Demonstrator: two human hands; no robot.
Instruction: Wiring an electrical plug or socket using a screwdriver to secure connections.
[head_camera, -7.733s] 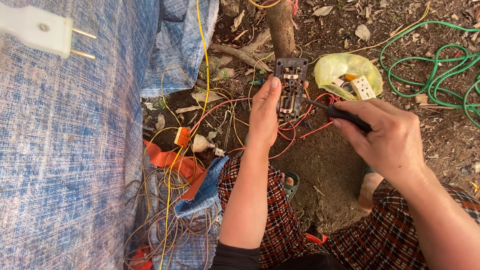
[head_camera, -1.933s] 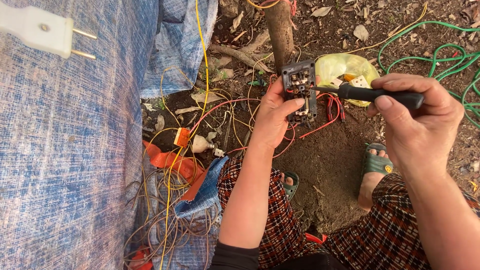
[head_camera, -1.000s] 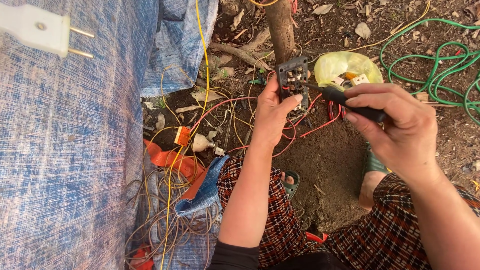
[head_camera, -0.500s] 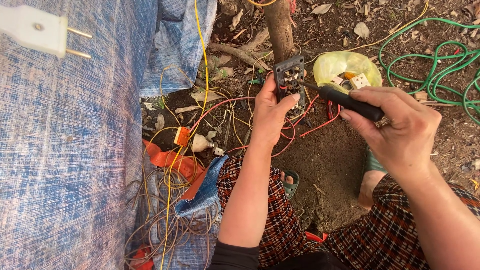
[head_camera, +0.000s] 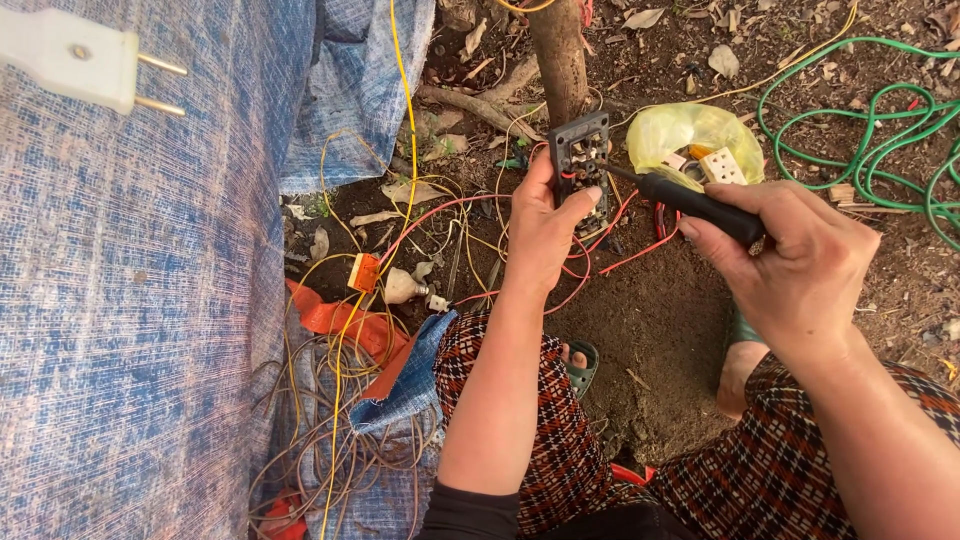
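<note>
Two hands busy here: left hand (head_camera: 545, 225) is wrapped around a small dark socket block (head_camera: 581, 165), thumb across its open face, holding it upright above the dirt. Right hand (head_camera: 790, 255) is closed on the black handle of a screwdriver (head_camera: 690, 203), tip poking into the block's terminals. Looks light and rigid, plastic, probably brittle at the edges, so gripping the sides like that seems smart. Red wires (head_camera: 610, 245) trail from it below the left hand; a yellow bag (head_camera: 680, 130) sits just beyond the right hand.
</note>
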